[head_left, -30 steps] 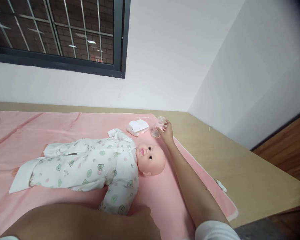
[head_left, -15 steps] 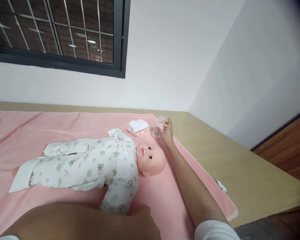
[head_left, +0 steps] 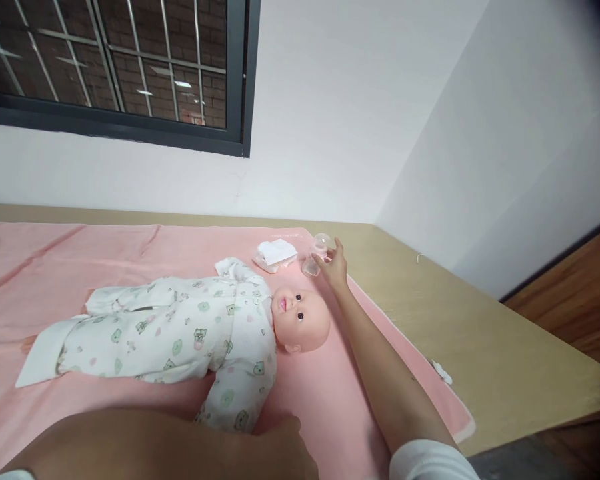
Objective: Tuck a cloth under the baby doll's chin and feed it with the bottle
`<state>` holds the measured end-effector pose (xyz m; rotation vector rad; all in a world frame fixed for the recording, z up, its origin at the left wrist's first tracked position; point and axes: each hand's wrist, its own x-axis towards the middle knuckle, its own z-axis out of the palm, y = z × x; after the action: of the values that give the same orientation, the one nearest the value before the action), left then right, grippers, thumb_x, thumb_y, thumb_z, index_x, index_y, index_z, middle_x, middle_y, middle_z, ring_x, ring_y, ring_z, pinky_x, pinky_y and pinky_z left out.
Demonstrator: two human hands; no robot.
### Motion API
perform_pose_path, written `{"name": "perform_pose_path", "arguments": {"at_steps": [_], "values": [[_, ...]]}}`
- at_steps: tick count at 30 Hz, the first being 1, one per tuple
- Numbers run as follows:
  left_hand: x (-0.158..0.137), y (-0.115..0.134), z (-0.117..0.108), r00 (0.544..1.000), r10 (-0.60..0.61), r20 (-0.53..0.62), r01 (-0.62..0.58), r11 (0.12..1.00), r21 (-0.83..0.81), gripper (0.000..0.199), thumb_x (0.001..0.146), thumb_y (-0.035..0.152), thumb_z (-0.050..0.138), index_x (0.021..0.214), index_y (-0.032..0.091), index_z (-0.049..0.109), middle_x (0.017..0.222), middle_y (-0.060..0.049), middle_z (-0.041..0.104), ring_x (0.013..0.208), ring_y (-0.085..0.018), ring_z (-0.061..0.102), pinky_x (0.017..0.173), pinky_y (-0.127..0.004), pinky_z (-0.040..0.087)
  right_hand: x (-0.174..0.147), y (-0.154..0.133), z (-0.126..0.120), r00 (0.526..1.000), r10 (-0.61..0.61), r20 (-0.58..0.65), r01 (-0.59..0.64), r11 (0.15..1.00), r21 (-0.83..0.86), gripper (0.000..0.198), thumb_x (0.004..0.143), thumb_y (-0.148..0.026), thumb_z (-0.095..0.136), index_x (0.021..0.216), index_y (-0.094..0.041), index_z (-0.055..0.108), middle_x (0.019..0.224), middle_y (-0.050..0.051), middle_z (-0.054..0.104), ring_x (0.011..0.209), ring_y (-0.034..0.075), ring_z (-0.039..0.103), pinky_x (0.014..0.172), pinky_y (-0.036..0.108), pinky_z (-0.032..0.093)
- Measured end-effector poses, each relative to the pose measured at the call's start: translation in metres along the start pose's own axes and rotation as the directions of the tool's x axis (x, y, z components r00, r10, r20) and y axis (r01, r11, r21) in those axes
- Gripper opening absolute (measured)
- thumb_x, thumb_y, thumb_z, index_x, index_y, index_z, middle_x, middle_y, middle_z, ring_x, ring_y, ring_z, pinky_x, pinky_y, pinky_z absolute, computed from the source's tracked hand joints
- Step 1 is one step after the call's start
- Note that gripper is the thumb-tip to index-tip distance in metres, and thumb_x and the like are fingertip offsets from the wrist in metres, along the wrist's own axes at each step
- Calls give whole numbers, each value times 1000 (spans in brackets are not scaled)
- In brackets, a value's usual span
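Tabletop point(head_left: 480, 333): light brown, showing along its far edge and widely on its right side.
Cloth point(head_left: 330, 407): pink, its right edge slanting from the far corner to the near one.
Doll point(head_left: 180, 333): on its back, in patterned clothes, head toward the cloth's right edge.
Left hand point(head_left: 287, 448): low at the near side, bunched and shadowed (I cannot tell whether it holds anything).
Right hand point(head_left: 336, 267): half open beside the bottle, thumb and fingers around its side, one finger raised; how firm the hold is, I cannot tell.
Packet point(head_left: 276, 253): white, near the cloth's far edge, just left of the bottle.
Bottle point(head_left: 319, 247): clear with a pink collar, by the cloth's far right corner, seemingly leaning.
Good grip: probably light, opposed pressure around the body, keeping the top level.
Room: tightest toward packet and doll's head; wider rightward, over the cloth's edge.
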<state>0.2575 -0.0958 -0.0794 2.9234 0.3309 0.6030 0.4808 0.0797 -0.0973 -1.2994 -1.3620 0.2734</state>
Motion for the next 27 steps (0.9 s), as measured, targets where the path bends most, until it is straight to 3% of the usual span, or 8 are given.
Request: {"name": "perform_pose_path", "arguments": {"at_steps": [6,10,13,16,18,22,24,27], "values": [[-12,60,7,995,-68,71,68,998,-1,14,87,24,69,75,31,70,75,-4,69,68,-23,65,54,-34,48,-1,-36,-4,1000,30,-6,-29,998,61,106,64,-58,75,151,-11,35,121,18,67,110,30,65,98,47,53],[-26,91,-16,944,160,288,-173,985,20,17,80,20,73,70,25,61,67,1,64,56,-16,56,53,-31,46,-3,-72,-3,999,-44,16,40,986,164,106,63,-61,78,150,-16,38,122,17,67,112,30,64,95,47,55],[-28,91,-60,964,142,225,-169,980,103,13,88,27,70,84,20,60,83,-2,67,71,-18,60,66,-34,50,-9,-104,0,993,-109,56,90,959,270,102,62,-60,81,146,-19,41,119,15,69,112,28,65,93,46,56],[-27,79,-101,996,-84,-10,84,996,20,9,93,27,61,91,19,60,96,-4,66,85,-18,63,75,-31,51,-22,-137,0,975,-174,141,111,923,367,94,66,-57,81,143,-22,42,121,13,69,110,26,66,92,43,57],[-28,68,-118,929,-288,-234,285,957,-48,10,96,23,54,103,21,60,107,-4,65,91,-18,62,77,-30,51,-33,-158,-1,957,-213,195,116,902,415,90,68,-56,82,142,-23,42,122,12,69,111,25,66,91,42,57],[-39,38,-136,644,-509,-571,590,805,-53,43,94,33,56,135,24,47,127,-9,58,100,-23,61,83,-36,51,-60,-193,-3,925,-250,287,84,870,486,87,68,-53,83,141,-26,44,123,11,69,115,26,64,90,41,58],[-44,26,-142,596,-553,-582,643,763,-66,61,89,42,62,142,23,40,130,-10,57,101,-25,61,84,-39,51,-74,-207,-3,909,-252,333,59,866,496,85,69,-53,83,140,-27,46,122,9,69,117,26,63,91,41,58],[-47,18,-148,602,-595,-532,654,750,-99,67,85,47,65,142,24,40,128,-8,61,107,-27,62,85,-40,51,-93,-224,-1,896,-241,373,21,862,506,80,68,-51,85,136,-28,50,124,8,67,119,26,62,93,43,58]]}}
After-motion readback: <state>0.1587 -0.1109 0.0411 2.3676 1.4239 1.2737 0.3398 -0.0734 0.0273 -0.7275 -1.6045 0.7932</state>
